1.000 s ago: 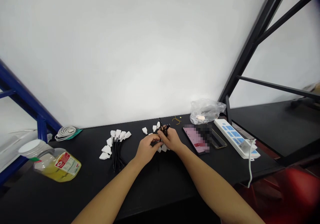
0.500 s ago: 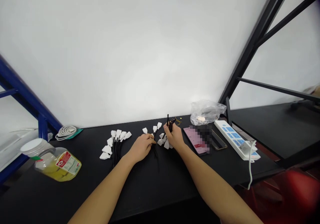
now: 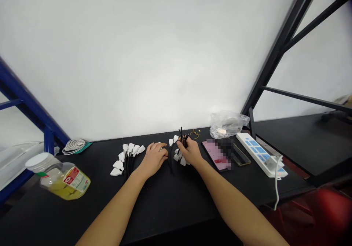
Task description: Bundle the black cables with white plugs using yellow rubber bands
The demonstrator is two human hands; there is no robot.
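Observation:
On the black table [image 3: 176, 202] my right hand [image 3: 190, 151] is closed around a small bunch of black cables with white plugs [image 3: 179, 143], their black ends sticking up above my fingers. My left hand [image 3: 153, 158] lies on the table just left of that bunch, fingers curled down over a white plug that is mostly hidden; whether it grips it I cannot make out. Further left lies a separate fanned bundle of black cables with white plugs [image 3: 126, 156].
A phone [image 3: 218, 154] lies right of my right hand, then a white power strip [image 3: 261, 154] with a white lead. A clear plastic bag [image 3: 228, 123] sits at the back. A plastic jar [image 3: 59, 176] and a coiled white cable [image 3: 73, 146] are at the left. Black and blue frame bars flank the table.
My hands have drawn apart. The left hand moved left and forward onto the table near a white plug. The right hand stayed put, holding the cable bunch upright.

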